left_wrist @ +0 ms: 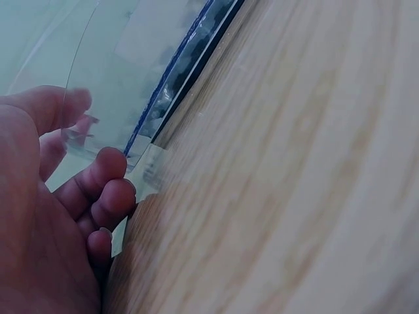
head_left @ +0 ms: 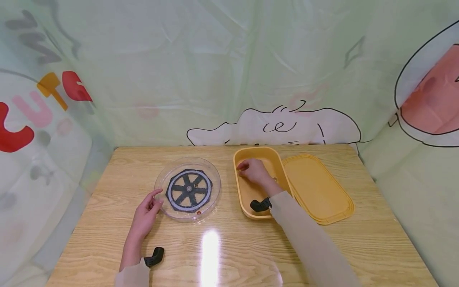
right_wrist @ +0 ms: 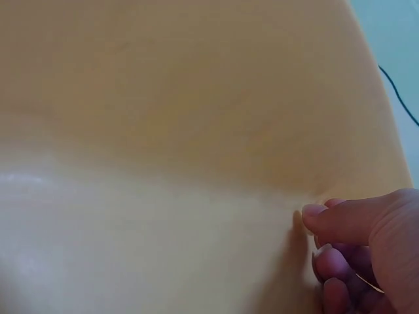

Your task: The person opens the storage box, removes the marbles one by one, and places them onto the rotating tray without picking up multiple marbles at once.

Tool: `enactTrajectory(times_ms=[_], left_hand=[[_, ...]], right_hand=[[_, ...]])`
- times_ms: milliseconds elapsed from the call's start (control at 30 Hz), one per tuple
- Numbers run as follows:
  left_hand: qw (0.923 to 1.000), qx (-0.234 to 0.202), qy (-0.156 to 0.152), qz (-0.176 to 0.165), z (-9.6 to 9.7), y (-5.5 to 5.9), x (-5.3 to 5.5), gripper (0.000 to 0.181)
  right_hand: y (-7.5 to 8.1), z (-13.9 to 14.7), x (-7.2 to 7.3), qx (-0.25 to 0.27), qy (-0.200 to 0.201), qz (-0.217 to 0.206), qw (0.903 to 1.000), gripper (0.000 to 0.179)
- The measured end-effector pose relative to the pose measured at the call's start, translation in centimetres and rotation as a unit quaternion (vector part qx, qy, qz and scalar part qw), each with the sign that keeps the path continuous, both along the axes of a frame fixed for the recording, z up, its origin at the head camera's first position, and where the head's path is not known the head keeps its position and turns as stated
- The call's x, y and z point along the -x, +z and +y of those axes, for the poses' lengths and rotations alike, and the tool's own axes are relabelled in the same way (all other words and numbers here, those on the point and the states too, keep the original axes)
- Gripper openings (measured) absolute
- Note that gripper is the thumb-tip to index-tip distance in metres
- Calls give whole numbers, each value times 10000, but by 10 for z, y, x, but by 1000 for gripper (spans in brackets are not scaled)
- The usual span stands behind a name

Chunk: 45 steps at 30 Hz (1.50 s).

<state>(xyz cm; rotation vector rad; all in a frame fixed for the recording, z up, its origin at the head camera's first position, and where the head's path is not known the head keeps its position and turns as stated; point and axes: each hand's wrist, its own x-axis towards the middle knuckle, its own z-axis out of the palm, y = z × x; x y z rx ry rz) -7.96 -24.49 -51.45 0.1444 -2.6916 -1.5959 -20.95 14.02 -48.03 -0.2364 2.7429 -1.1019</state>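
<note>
On the left lies a clear round dish (head_left: 216, 199) holding a dark wheel-shaped insert (head_left: 189, 190) with spokes and a pale ring. My left hand (head_left: 146, 213) holds its left rim; in the left wrist view the fingers (left_wrist: 110, 171) curl at the clear wall. Inside the yellow plastic box (head_left: 247, 203), my right hand (head_left: 255, 171) is close to the left wall. Its thumb and forefinger pinch a tiny amber piece (right_wrist: 298, 217), mostly hidden. Another small brown piece (head_left: 275, 179) lies on the box floor, partly beside the right forearm.
A flat yellow lid (head_left: 322, 191) lies right of the box. Small reddish-brown pieces show in the dish, one (head_left: 199, 213) near its front edge. Wood-grain table (head_left: 244, 255) spreads in front, with printed curtains (head_left: 172, 79) behind and at the sides.
</note>
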Motion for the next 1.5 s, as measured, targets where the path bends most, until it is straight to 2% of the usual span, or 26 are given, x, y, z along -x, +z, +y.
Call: enactTrajectory(times_ms=[333,667,867,1100,1500], left_hand=[[9999,33,-25,108,0,-2,2,36],[10000,37,-5,37,0,-1,2,36],[10000,24,-1,10,0,0,2,37],[10000,-5,12,-41,-1,-2,2,36],[10000,-23,7,-11,0,-1,3,36]], right_hand=[[13,3,-8,87,-1,486,9988,13],[13,6,-4,325,-68,194,9993,14],[13,7,1,436,-94,164,9989,16],[19,6,3,499,-275,79,9983,19],[30,4,-1,729,-315,85,9968,18]])
